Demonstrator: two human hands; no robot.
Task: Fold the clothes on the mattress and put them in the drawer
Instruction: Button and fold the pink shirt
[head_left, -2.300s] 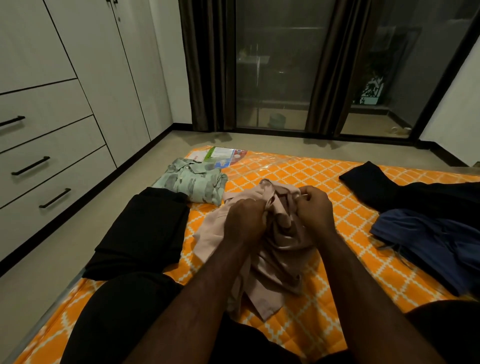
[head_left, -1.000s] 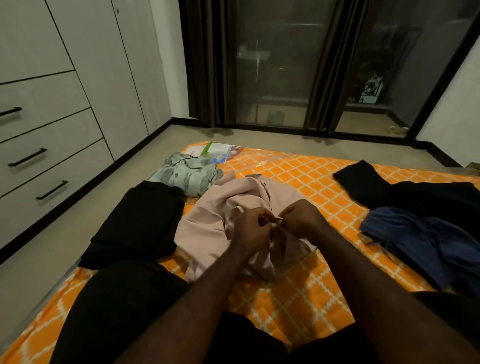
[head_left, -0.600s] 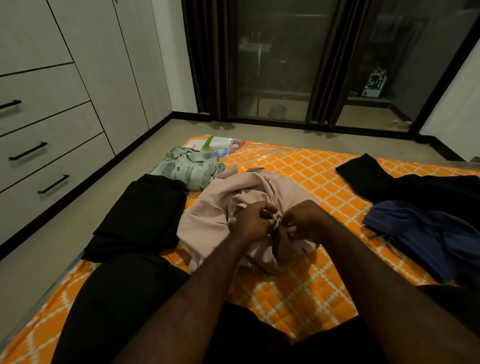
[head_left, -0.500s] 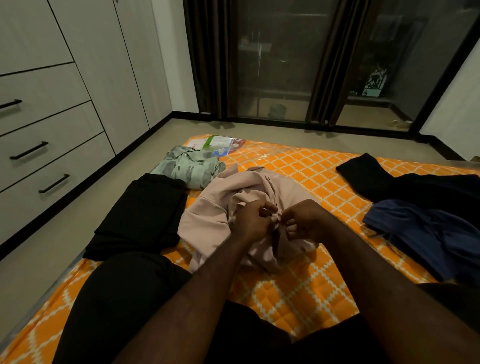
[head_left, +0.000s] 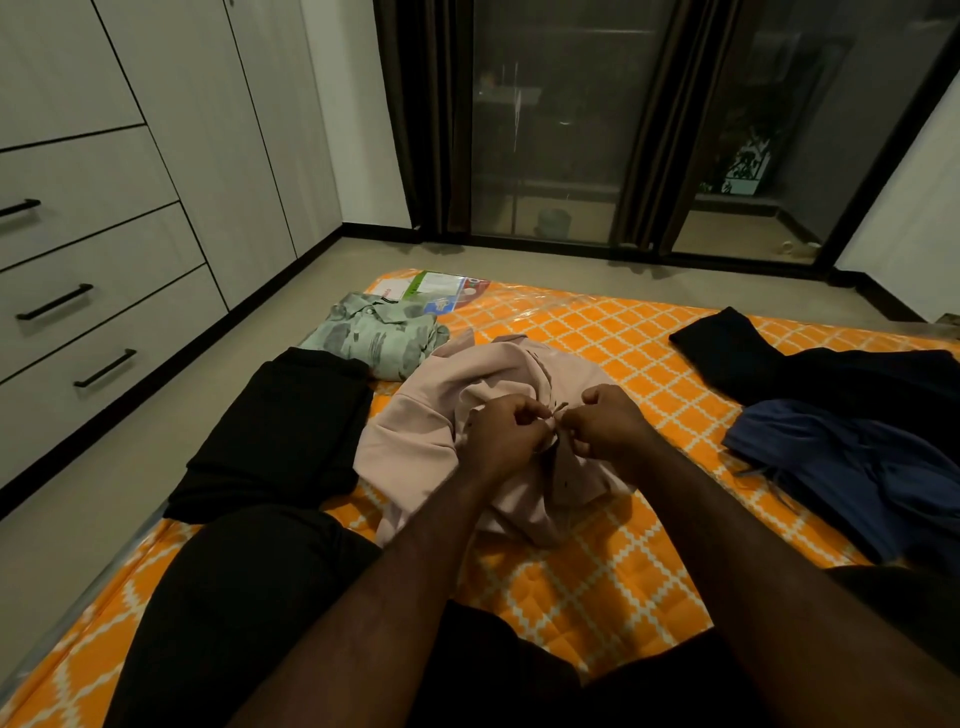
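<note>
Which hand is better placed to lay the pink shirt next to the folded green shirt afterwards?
The left hand, probably. The green shirt lies to the left of the pink shirt; the right hand would have to cross over.

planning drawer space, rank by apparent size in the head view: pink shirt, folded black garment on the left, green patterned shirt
1. pink shirt and folded black garment: look alike, shirt partly covered, so unranked.
2. green patterned shirt: smallest, though farthest from the camera.
</note>
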